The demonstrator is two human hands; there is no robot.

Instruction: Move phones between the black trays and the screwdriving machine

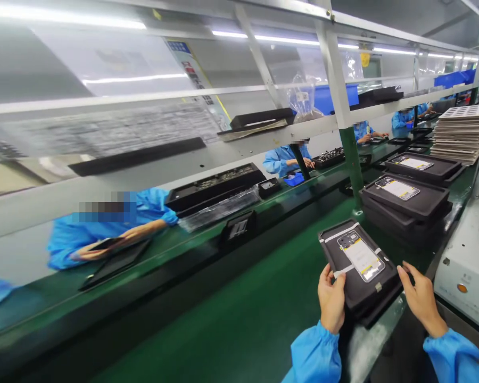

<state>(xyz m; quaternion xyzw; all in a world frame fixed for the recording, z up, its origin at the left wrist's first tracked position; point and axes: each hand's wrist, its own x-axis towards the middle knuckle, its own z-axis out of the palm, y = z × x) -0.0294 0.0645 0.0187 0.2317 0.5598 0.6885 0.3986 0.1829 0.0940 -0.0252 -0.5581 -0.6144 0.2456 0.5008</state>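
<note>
Gripping black tray [357,266] between both hands' fingers [328,276].

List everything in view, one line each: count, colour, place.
held tray: one, black, carrying a phone part, at the belt's near edge
phone part: one, white and yellow label, on the held tray
green belt: one, running down the middle
loaded trays: several, black, further along the belt
pale tray stack: one, beige, far right
grey machine: one, right edge
co-workers: several, blue coats, across the belt
left hand: gripping the tray's left edge
right hand: open, by the tray's right corner
</note>
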